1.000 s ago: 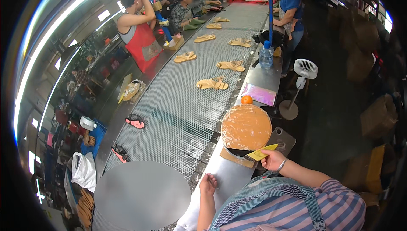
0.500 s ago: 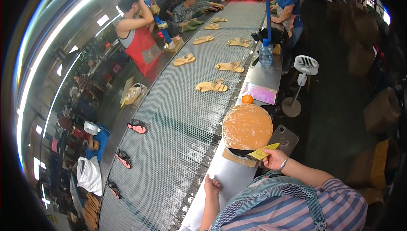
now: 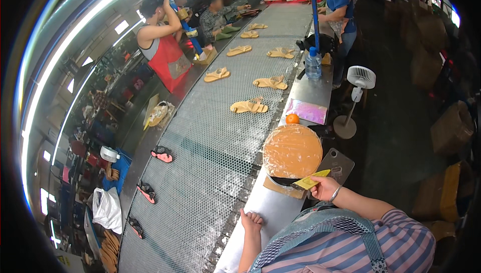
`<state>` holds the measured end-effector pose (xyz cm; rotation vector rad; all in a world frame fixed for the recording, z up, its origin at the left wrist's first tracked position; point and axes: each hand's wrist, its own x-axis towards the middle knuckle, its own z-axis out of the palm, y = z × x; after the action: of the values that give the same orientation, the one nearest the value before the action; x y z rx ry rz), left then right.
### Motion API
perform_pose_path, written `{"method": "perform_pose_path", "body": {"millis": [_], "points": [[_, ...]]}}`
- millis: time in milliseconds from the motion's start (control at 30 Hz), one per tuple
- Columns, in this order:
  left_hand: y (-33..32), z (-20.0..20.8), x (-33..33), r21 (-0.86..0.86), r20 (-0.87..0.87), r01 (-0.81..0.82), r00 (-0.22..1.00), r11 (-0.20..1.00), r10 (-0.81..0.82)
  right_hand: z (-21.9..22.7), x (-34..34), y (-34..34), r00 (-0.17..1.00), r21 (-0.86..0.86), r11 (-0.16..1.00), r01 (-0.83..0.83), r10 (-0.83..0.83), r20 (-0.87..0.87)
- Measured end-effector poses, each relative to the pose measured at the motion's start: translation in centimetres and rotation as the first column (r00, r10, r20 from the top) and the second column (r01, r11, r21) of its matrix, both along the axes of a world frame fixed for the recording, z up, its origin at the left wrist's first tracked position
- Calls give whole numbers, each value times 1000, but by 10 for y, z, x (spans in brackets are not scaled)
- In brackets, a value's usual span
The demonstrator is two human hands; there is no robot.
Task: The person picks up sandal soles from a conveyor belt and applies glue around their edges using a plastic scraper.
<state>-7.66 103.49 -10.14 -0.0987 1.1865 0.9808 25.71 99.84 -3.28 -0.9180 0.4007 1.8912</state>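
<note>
My right hand [image 3: 325,189] grips a flat yellow tool [image 3: 311,179], narrow at one end. The tool's darker end lies over the near rim of a round container whose top [image 3: 292,150] is orange-brown and wrapped in clear film. My left hand [image 3: 252,220] is loosely curled with the thumb up, near the metal ledge beside the belt, and nothing shows in it. Tan sandals [image 3: 249,105] are spread along the perforated conveyor belt [image 3: 205,193] farther off. Closer, by its left edge, lie several black-and-pink sandals [image 3: 147,193].
Beyond the container are an orange [image 3: 292,118], a pinkish shiny packet [image 3: 306,111] and a blue water bottle [image 3: 313,63]. A phone [image 3: 336,165] lies to its right. A white fan [image 3: 361,77] stands right of the ledge. Co-workers stand or sit along both sides of the belt.
The sandals on the belt have shifted slightly nearer. My left hand has turned a little, its thumb now standing up. My right hand and the yellow tool have hardly moved.
</note>
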Motion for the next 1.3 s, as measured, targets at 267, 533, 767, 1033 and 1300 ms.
{"method": "perform_pose_path", "body": {"millis": [267, 533, 767, 1033, 1300], "points": [[6, 7, 11, -15, -9, -24, 1000, 1000, 24, 4, 5, 1, 1000, 8, 1000, -2, 2, 8], [8, 3, 19, -34, 44, -134, 990, 990, 135, 1, 9, 3, 1000, 6, 1000, 0, 0, 11], [8, 3, 16, -12, 90, -99, 991, 995, 100, -2, 10, 5, 1000, 1, 1000, -4, 4, 4], [9, 2, 17, -13, 191, -122, 974, 992, 122, -2, 15, 8, 1000, 6, 1000, 2, -2, 3], [13, 3, 22, 40, 99, -73, 993, 996, 69, -2, 19, 12, 1000, 10, 1000, 5, -5, 8]]}}
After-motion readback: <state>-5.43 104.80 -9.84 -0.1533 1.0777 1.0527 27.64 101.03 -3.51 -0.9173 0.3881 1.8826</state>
